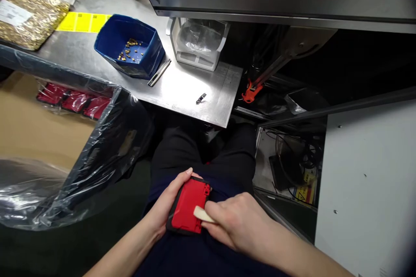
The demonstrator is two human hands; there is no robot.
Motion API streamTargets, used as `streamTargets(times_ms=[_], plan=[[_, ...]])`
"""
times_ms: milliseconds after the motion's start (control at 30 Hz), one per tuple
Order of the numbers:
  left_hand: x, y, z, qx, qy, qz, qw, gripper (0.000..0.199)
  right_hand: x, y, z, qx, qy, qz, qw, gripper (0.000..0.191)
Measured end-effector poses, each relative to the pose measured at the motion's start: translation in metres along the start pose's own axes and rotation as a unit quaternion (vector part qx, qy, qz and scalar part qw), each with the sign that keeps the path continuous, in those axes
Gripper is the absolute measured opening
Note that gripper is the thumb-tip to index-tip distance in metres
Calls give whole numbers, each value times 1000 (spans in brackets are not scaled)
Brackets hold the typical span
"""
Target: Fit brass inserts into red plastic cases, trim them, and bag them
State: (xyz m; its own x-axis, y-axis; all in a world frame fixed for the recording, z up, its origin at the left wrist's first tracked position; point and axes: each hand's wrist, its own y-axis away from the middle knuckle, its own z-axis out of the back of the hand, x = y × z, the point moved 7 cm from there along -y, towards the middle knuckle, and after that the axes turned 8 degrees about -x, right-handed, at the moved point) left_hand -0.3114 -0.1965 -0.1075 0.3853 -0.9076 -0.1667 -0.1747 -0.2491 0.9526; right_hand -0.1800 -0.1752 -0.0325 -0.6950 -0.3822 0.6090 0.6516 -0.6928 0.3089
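A flat red part with a black edge (188, 203) rests over the lap, held along its left side by my left hand (165, 207). My right hand (237, 220) is closed around a pale, cream-coloured piece (202, 214). The tip of that piece lies over the right part of the red surface. Small red raised features show at the upper right and lower right corners of the red part. The underside of the part and most of my left fingers are hidden.
On the metal table (136, 88) are a blue bin (152, 54) with small brass pieces, a pen-like tool (159, 72), a small dark metal piece (201, 98) and a white holder (195, 60). A plastic-lined box (94, 143) holds red parts at left.
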Motion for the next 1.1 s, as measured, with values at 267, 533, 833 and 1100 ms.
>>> streamTargets(times_ms=[267,533,833,1100], plan=[[3,-1,5,-3,27,16,999,39,-4,-7,-2,17,-6,-22,1000,23],[3,-5,14,-10,19,-4,1000,41,-3,-16,3,35,-20,-28,999,25],[-7,1,15,-18,-16,-48,999,43,-1,-13,2,41,-30,-49,997,27],[-14,0,20,-37,-12,-30,999,42,-7,-22,9,45,-39,-62,996,27]])
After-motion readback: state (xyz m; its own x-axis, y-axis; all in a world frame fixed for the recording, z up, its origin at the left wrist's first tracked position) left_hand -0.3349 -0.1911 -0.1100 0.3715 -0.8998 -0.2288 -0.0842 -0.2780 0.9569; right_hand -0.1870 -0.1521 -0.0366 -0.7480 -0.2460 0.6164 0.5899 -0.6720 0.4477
